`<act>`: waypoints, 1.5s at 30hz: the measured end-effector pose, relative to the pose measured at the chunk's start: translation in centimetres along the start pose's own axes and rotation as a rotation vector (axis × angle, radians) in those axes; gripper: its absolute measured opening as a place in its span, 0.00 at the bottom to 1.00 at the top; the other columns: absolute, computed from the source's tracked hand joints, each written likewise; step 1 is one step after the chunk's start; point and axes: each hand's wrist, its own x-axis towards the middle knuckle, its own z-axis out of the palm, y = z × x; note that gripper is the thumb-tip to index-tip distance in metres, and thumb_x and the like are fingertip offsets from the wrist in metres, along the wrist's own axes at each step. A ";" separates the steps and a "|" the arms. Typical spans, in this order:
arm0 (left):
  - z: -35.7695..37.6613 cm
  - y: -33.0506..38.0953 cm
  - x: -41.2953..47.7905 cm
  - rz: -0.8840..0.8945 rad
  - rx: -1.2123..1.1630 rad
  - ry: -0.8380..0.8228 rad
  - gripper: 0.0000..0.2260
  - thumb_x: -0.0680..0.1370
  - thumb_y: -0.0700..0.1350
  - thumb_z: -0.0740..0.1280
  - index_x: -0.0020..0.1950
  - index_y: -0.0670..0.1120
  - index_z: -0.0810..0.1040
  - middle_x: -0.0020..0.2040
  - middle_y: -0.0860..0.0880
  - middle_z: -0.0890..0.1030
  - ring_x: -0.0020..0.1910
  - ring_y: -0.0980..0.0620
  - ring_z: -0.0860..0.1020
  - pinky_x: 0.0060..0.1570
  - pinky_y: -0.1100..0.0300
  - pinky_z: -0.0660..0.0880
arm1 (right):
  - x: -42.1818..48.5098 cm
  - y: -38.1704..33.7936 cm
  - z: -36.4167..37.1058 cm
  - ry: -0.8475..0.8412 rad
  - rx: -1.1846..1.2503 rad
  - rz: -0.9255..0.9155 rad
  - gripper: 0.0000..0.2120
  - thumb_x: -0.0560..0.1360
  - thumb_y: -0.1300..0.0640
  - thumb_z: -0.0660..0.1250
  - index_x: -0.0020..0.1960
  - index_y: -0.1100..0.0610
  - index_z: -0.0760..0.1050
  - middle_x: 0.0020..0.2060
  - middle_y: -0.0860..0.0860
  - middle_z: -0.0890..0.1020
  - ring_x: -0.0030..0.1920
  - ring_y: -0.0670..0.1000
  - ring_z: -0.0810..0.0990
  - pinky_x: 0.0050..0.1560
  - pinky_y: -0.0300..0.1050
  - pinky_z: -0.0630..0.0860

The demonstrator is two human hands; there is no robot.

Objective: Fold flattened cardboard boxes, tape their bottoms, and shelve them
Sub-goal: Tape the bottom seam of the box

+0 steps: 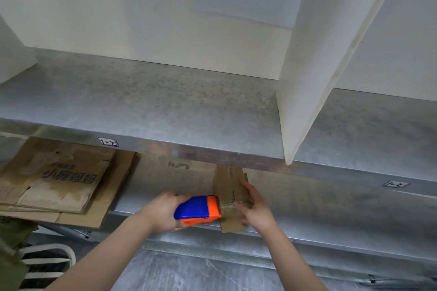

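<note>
Gripping a blue and orange tape dispenser (pixel 198 210), the left hand (pixel 163 211) has its fingers curled round the body from the far side, and the orange nose touches the left edge of a small cardboard box (pixel 229 196). The right hand (pixel 255 208) clasps the box from the other side. Its thumb lies over the top seam just beside the dispenser's nose, and its fingers (pixel 246 186) run along the right wall. The box therefore sits between the two hands, with a glossy strip of tape (pixel 227 202) across the seam where thumb and nose meet.

From the head view, the box rests on the front of a grey metal lower shelf (pixel 331 215). Its far end reaches under the lip of the upper shelf (pixel 146 101), which hides that end. Below the shelves is a grey marbled floor (pixel 189 271).

A stack of flattened cardboard (pixel 59 184) lies on the lower shelf to the left, well apart from the hands, with dark printed characters on its top sheet. A white divider panel (pixel 307 73) stands upright on the upper shelf, in front of a pale back wall (pixel 153 7). Small labels (pixel 107 142) are stuck on the upper shelf's front edge. At the lower left are green cloth (pixel 11 243) and a white-striped object (pixel 45 264); what it is cannot be told.
</note>
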 end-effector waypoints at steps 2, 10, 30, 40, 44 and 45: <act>0.0 0.3 -0.1 0.001 -0.019 0.000 0.32 0.73 0.58 0.69 0.75 0.53 0.63 0.56 0.46 0.77 0.47 0.52 0.72 0.44 0.63 0.66 | 0.0 0.0 0.1 0.008 0.005 0.007 0.29 0.74 0.60 0.71 0.67 0.37 0.66 0.65 0.46 0.73 0.54 0.48 0.78 0.39 0.55 0.83; 1.0 1.8 0.0 -0.110 0.232 0.065 0.35 0.75 0.56 0.66 0.78 0.55 0.53 0.62 0.44 0.72 0.63 0.44 0.70 0.60 0.54 0.68 | -0.2 -0.1 0.3 0.033 0.014 0.009 0.29 0.75 0.61 0.70 0.71 0.42 0.66 0.63 0.45 0.72 0.48 0.41 0.77 0.43 0.56 0.83; 1.6 -0.2 0.1 -0.089 -0.203 0.110 0.35 0.67 0.56 0.74 0.72 0.54 0.67 0.59 0.51 0.79 0.55 0.52 0.77 0.49 0.65 0.72 | 0.0 -0.4 0.8 0.075 0.088 0.039 0.29 0.74 0.61 0.70 0.70 0.43 0.66 0.58 0.42 0.74 0.52 0.41 0.76 0.39 0.47 0.83; 1.8 -1.3 -0.3 -0.094 -0.233 0.136 0.31 0.67 0.57 0.75 0.66 0.53 0.68 0.59 0.53 0.74 0.56 0.54 0.72 0.53 0.61 0.71 | 0.1 0.0 1.0 0.084 0.089 0.034 0.29 0.74 0.60 0.71 0.68 0.39 0.67 0.59 0.41 0.75 0.52 0.45 0.80 0.44 0.58 0.83; 2.2 -0.9 -0.1 -0.111 -0.224 0.122 0.29 0.65 0.59 0.74 0.62 0.52 0.70 0.55 0.51 0.77 0.51 0.53 0.75 0.47 0.61 0.73 | 0.1 0.0 1.0 0.087 0.116 0.039 0.29 0.74 0.61 0.70 0.70 0.41 0.67 0.60 0.43 0.75 0.55 0.44 0.78 0.40 0.52 0.84; 2.4 -0.8 -0.2 -0.123 -0.230 0.125 0.29 0.65 0.60 0.74 0.63 0.53 0.71 0.55 0.51 0.78 0.51 0.52 0.75 0.46 0.62 0.72 | 0.1 -0.1 1.0 0.088 0.122 0.045 0.29 0.74 0.61 0.70 0.71 0.42 0.66 0.61 0.44 0.75 0.54 0.43 0.77 0.39 0.51 0.83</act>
